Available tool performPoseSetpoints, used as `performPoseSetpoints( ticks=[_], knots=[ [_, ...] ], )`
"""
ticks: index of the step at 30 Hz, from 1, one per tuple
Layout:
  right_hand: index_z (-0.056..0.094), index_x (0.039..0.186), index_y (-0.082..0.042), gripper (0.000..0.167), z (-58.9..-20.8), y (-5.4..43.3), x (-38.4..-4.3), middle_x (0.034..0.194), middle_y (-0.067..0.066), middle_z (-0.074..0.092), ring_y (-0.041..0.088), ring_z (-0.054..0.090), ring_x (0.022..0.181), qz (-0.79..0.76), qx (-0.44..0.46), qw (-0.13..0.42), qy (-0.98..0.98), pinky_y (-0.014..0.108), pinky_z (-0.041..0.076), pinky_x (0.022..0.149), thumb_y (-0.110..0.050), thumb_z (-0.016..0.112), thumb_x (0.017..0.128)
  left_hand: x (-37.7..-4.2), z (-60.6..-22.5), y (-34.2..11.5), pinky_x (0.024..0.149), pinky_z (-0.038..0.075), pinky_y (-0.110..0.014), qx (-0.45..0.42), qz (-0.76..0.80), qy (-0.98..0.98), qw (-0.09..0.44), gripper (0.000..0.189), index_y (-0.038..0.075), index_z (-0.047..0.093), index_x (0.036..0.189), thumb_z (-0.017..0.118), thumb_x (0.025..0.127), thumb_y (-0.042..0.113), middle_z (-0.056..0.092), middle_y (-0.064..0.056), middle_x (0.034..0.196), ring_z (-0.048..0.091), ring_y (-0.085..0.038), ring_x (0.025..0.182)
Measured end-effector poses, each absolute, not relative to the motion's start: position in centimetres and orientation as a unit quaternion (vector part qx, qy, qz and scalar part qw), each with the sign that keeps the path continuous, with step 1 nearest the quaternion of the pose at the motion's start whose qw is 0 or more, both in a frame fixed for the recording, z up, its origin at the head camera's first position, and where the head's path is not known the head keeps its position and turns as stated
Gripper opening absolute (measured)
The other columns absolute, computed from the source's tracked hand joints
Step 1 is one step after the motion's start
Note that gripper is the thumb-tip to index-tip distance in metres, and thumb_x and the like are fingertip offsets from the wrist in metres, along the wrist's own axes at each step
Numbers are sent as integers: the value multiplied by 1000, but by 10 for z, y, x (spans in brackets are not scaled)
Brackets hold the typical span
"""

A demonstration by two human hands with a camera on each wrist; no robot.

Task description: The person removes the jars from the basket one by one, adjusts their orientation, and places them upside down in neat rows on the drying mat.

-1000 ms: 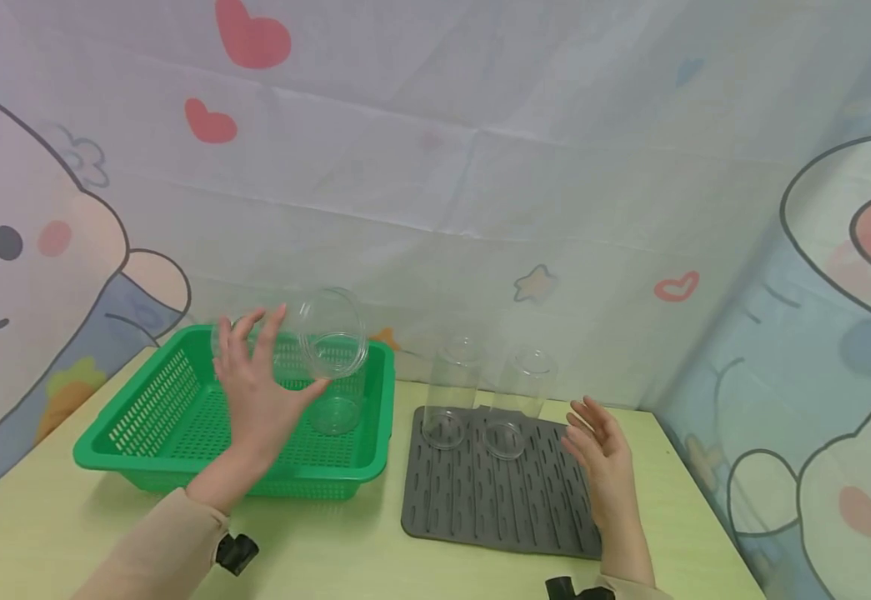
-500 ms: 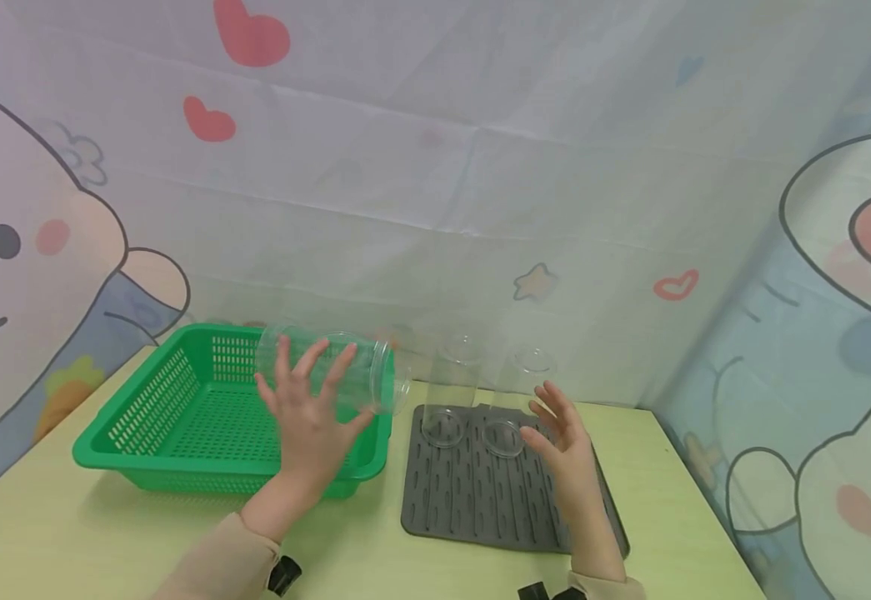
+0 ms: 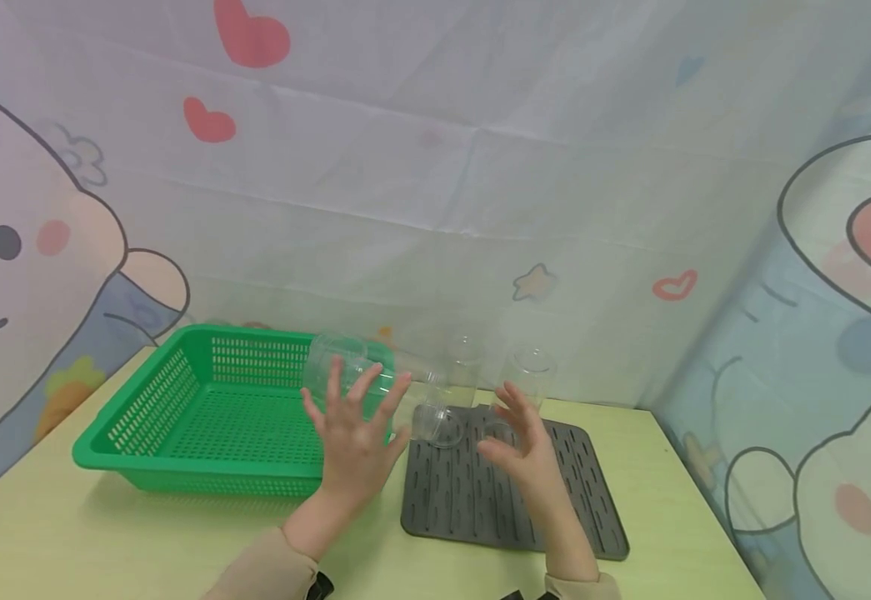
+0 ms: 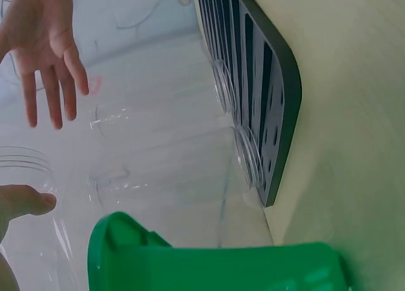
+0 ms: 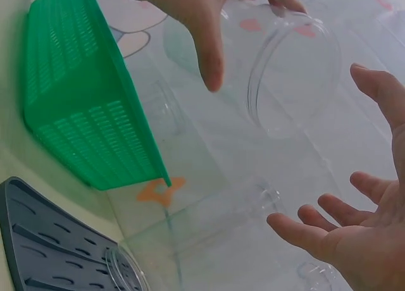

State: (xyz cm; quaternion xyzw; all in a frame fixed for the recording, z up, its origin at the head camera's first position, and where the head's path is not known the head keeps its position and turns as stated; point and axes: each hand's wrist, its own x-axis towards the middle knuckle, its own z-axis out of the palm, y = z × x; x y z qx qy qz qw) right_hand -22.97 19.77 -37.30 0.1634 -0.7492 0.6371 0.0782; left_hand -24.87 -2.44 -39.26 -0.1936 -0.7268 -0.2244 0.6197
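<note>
My left hand point(image 3: 348, 446) holds a clear jar point(image 3: 422, 404) on its side, fingers spread over the top and thumb at the lower side. The jar's open mouth faces right, above the right rim of the green basket point(image 3: 217, 467) and near the grey drying mat point(image 3: 473, 492). My right hand point(image 3: 533, 462) hovers over the mat with fingers loosely bent and nothing in its grasp. Behind it, two tall clear jars point(image 3: 534, 367) stand upright at the mat's back edge. In the right wrist view, the held jar's ringed rim point(image 5: 256, 82) faces the right palm.
The slotted basket stands on the left of the pale yellow table point(image 3: 157, 542). A printed cloth backdrop point(image 3: 435, 208) hangs close behind the table. The ribbed mat lies right of the basket, its front part bare.
My left hand has carried the jar rightward and lower, from over the basket toward the mat, and turned its mouth to the right. My right hand has moved left over the mat.
</note>
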Motion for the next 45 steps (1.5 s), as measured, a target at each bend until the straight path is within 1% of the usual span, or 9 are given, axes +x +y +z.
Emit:
performPoseSetpoints(
  ticks=[5,9,12,20,24,27,36,41,45],
  knots=[
    [22,156,-13,86,-375,194,-230,159,13,25,37,28,145,640,171,75,-746,55,41,107,-9,73,86,-250,-398,-12,92,20,-85,-190,-186,-725,635,97,27,56,133,93,46,9,52,-12,130,22,-37,146],
    [21,156,-14,90,-376,191,-231,159,14,25,39,27,145,642,183,65,-741,55,41,107,-15,76,85,-251,-404,-4,103,16,-79,-182,-162,-725,644,101,30,58,130,96,38,11,54,-8,128,31,-39,142],
    [21,156,-15,90,-377,190,-232,159,15,25,40,27,145,642,191,61,-740,55,42,107,-14,76,85,-250,-409,0,108,14,-76,-182,-154,-727,644,101,31,59,129,93,38,8,55,-6,128,36,-40,138],
    [19,156,-12,96,-379,192,-233,161,19,19,46,23,145,637,204,54,-742,55,43,105,-20,79,82,-245,-418,8,112,6,-74,-202,-144,-743,622,100,33,50,141,88,52,9,52,-8,131,29,-41,142],
    [18,157,-14,99,-381,191,-233,160,22,16,49,21,145,630,202,50,-748,58,42,105,-21,81,80,-244,-420,11,114,0,-70,-199,-138,-743,625,85,33,51,141,77,63,9,52,-8,131,29,-41,143],
    [18,157,-16,100,-383,190,-234,160,23,16,49,21,145,630,193,48,-750,61,39,105,-19,81,79,-244,-422,13,114,-1,-70,-195,-132,-742,627,81,32,51,141,74,66,11,51,-8,133,30,-42,142],
    [23,155,-20,98,-386,187,-236,158,19,23,44,26,144,646,175,52,-741,60,41,105,-15,83,76,-245,-426,16,113,5,-72,-187,-134,-747,623,108,30,50,139,93,41,11,50,-9,133,30,-42,141],
    [25,154,-21,95,-386,187,-235,158,17,24,43,28,143,645,162,57,-745,56,45,103,-12,81,78,-244,-426,14,115,2,-68,-188,-117,-757,615,125,30,40,146,99,36,26,50,-10,134,36,-44,135],
    [24,155,-19,93,-385,190,-235,158,19,22,44,27,143,641,154,63,-750,56,45,102,-11,79,80,-241,-423,12,113,2,-72,-217,-124,-776,580,141,31,25,154,100,34,39,43,-11,141,21,-42,145]
  ],
)
